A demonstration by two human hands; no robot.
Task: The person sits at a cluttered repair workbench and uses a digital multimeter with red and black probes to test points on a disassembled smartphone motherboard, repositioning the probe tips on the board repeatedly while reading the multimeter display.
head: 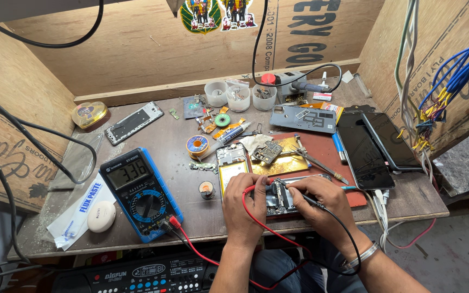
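Observation:
My left hand (243, 203) pinches a red test probe (256, 188) whose tip rests on an opened phone (279, 196) lying at the bench's front edge. My right hand (321, 199) holds a black test probe (309, 199) against the same phone's circuit board. Red and black leads run down off the bench and back to a blue-cased digital multimeter (140, 191) at the front left, its display lit with a reading. The phone sits on a red-brown work mat (348, 157).
On the bench: another opened phone (231, 168), a loose circuit board (268, 152), tweezers (317, 161), solder spools (197, 145), three small plastic cups (238, 97), phone back frames (303, 118), two dark phones (374, 147) at right, a white round case (101, 216). Bundled wires (435, 97) hang right.

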